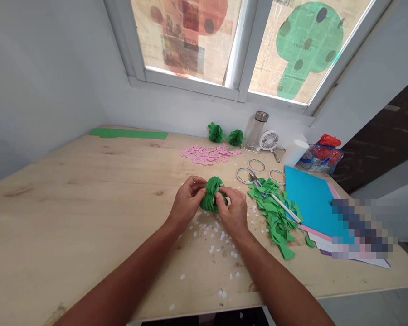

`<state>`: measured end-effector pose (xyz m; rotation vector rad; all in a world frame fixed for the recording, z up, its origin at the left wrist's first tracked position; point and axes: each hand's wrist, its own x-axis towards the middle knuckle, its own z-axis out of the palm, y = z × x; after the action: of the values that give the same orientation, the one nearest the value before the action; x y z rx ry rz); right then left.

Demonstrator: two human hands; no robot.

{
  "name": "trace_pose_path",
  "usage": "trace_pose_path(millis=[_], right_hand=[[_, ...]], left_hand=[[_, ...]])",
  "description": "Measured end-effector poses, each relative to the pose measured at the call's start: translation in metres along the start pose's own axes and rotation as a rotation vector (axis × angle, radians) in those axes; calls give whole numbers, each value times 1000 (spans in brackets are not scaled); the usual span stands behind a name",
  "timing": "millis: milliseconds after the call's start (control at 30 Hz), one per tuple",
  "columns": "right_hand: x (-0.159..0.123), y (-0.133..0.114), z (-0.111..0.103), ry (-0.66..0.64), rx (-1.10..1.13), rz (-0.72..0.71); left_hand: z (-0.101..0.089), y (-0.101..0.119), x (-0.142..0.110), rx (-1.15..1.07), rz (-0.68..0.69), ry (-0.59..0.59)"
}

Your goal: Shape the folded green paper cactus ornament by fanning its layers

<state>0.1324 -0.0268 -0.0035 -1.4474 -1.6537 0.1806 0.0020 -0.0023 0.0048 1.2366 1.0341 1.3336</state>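
Between my two hands is a green layered paper ornament [210,202], made of many stacked cut sheets that fan out. My left hand [189,199] pinches its left side with thumb and fingers. On the right side, my right hand [234,209] grips the layers near a small white patch at the edge. Small white paper bits [223,234] lie scattered on the table below the hands. Two similar green paper ornaments [216,132] stand opened out by the wall. Pink curved paper cutouts [209,154] lie in a heap beyond my hands.
Right of my hands are green paper scraps [275,213], scissors [256,179], a white pen [285,207] and several tape rolls [256,165]. Farther right lie blue paper sheets [308,199]. A bottle [257,129], a small fan [269,141] and a green strip [132,133] are along the back.
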Motion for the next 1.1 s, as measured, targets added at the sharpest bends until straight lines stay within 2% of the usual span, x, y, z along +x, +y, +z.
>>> trace_pose_path(millis=[300, 500, 633, 867, 1100], right_hand=[[-1, -2, -1, -38, -48, -64], [-2, -3, -1, 17, 39, -12], [-2, -4, -2, 11, 61, 36], [0, -2, -1, 4, 101, 87], [0, 3, 2, -42, 140, 127]], left_hand=[[0, -3, 1, 42, -34, 35], [1, -1, 0, -30, -53, 21], [1, 2, -2, -20, -26, -5], [0, 0, -3, 83, 65, -121], [-1, -5, -3, 272, 142, -130]])
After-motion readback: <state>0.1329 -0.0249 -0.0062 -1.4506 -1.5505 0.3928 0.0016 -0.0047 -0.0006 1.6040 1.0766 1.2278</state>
